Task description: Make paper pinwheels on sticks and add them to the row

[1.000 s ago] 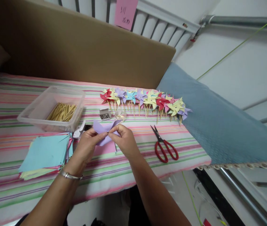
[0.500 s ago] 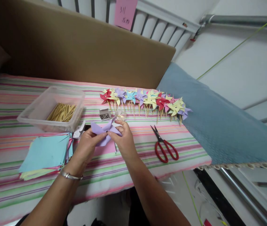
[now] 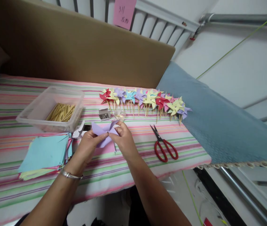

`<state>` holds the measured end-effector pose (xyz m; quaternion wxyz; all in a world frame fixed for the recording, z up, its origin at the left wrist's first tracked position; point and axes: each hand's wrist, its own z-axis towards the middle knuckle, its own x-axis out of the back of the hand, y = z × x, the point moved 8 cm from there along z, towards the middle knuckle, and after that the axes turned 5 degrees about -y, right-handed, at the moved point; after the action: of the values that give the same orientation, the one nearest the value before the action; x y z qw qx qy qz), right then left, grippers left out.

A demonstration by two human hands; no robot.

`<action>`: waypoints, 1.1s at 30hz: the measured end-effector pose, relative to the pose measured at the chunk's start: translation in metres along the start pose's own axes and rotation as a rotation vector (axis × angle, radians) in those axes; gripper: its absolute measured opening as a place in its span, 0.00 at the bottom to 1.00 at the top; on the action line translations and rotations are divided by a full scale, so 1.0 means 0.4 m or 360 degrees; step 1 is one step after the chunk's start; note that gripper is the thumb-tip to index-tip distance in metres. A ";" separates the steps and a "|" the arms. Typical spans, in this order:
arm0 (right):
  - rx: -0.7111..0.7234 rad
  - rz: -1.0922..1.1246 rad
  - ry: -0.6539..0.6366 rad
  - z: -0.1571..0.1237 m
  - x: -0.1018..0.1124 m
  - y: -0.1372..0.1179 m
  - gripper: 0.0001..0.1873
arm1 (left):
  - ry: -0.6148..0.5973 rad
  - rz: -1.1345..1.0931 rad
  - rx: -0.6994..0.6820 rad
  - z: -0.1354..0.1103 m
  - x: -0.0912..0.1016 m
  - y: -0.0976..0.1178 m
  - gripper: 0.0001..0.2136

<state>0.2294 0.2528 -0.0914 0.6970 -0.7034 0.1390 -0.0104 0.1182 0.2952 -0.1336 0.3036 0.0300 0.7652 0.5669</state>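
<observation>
Between my two hands is a purple paper pinwheel (image 3: 102, 129), its blades folded in toward the middle. My left hand (image 3: 90, 142) pinches it from the left, thumb near the centre. From the right, my right hand (image 3: 123, 139) grips it, with the thumb also at the centre and the fingers behind a raised blade. A small dark spot shows between the thumbs; I cannot make out what it is. Pink paper (image 3: 105, 149) lies on the table below the pinwheel. Just beyond are a small box of metal pins (image 3: 104, 115) and a round clear tub (image 3: 119, 115).
A clear plastic bin (image 3: 46, 121) with short wooden sticks (image 3: 61, 112) stands at the left. Nearer lies a stack of coloured paper squares (image 3: 45, 150). Finished pinwheels (image 3: 149, 99) line the back right. Red-handled scissors (image 3: 163, 145) lie at the right. A cardboard panel (image 3: 88, 47) rises behind.
My right fingers have shifted slightly on the pinwheel, and its right blade is now drawn further in toward the centre. Both hands still hold it in nearly the same place.
</observation>
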 end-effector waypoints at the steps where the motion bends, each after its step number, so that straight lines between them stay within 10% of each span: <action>1: 0.0000 -0.0003 -0.0027 -0.001 -0.002 -0.001 0.20 | 0.0011 0.0007 -0.0006 0.001 0.004 -0.001 0.13; 9: -0.0040 -0.0011 0.0012 -0.002 0.010 0.001 0.22 | 0.0125 0.0103 -0.0121 -0.002 0.019 0.017 0.14; 16: 0.0119 -0.0065 0.0377 -0.024 0.061 -0.035 0.09 | 0.0391 0.0882 -0.0552 -0.040 0.038 0.118 0.06; 25: -0.0120 0.0158 0.0137 -0.026 -0.006 0.014 0.12 | 0.0049 0.1601 -0.1311 -0.073 -0.053 0.161 0.07; 33: -0.0271 0.0226 0.0135 -0.028 -0.002 0.031 0.10 | -0.0081 0.1809 -0.1388 -0.083 -0.079 0.152 0.10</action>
<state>0.2242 0.2423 -0.1030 0.6272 -0.7474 0.2182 0.0213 0.1092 0.2763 -0.0603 -0.0366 0.3131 0.3277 0.8906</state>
